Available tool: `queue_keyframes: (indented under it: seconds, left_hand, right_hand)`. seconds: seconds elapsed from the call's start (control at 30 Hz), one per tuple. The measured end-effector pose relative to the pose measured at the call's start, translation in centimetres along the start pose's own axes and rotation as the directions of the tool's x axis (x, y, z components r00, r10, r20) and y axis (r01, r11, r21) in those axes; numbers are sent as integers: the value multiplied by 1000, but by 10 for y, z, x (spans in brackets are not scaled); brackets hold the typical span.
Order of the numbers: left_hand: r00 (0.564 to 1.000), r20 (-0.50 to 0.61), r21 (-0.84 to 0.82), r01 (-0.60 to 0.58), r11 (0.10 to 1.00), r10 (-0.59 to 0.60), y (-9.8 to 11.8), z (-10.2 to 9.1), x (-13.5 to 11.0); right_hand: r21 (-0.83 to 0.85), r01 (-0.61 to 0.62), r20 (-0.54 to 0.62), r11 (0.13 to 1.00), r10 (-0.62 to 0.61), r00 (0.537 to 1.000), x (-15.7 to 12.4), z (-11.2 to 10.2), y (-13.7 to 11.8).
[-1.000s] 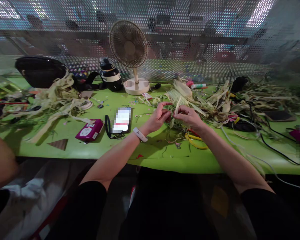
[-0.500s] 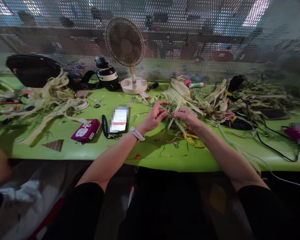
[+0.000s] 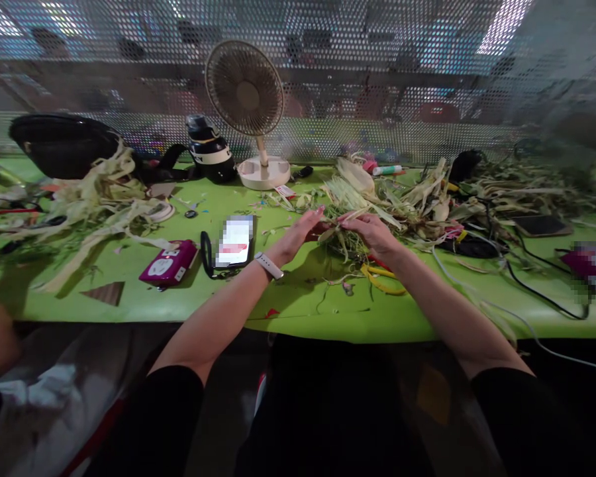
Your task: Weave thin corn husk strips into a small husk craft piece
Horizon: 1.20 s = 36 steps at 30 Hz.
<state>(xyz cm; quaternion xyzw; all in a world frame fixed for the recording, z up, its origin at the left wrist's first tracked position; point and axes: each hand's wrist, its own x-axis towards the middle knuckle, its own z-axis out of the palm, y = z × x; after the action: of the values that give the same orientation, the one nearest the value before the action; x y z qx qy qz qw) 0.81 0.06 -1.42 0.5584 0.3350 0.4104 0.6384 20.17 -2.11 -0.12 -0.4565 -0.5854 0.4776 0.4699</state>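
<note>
Your left hand (image 3: 298, 236) is straighter than before, its hold unclear, while your right hand (image 3: 371, 233) pinches a pale flat husk strip (image 3: 329, 235), apparently part-worked, above tangled green fibres (image 3: 345, 250), loose cream husks (image 3: 355, 175) remaining beyond.

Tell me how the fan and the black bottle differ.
The fan is pale; the bottle is black with a white band. The fan stands taller than the bottle. The fan has a round head on a thin stem; the bottle is squat. Both stand on the green table.
</note>
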Motion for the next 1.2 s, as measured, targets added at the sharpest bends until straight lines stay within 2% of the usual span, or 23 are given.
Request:
queue_keyframes:
  seconds: [0.07,0.2,0.33,0.5,0.63,0.77,0.93,1.2]
  left_hand:
    - [997,65,-62,35,997,-30,-4,1,1]
    - [988,151,-95,-2,995,17,-7,2,1]
    - [992,112,-43,-49,998,54,-4,2,0]
    - [996,69,100,-58,993,52,2,5,-3]
    - [997,62,134,-52,990,44,4,5,-4]
    - [995,99,89,-18,996,9,5,2,-3]
    - [981,136,142,-155,978,135,7,3,-5]
    - [966,146,173,-235,956,211,13,4,-9]
  right_hand:
    - [0,20,16,1000,-20,1000,2,0,1]
    - [58,51,-12,997,-51,999,3,1,2]
    - [77,44,15,996,-45,999,0,0,-2]
    - [-104,122,67,987,-115,991,-5,-1,-7]
    - [-190,159,51,969,-152,987,-5,-1,-5]
    - [-172,128,-8,977,-131,991,-4,-1,-5]
    - [-174,141,81,975,-128,988,-5,-1,-6]
    - [-124,178,69,976,-170,983,-4,0,-2]
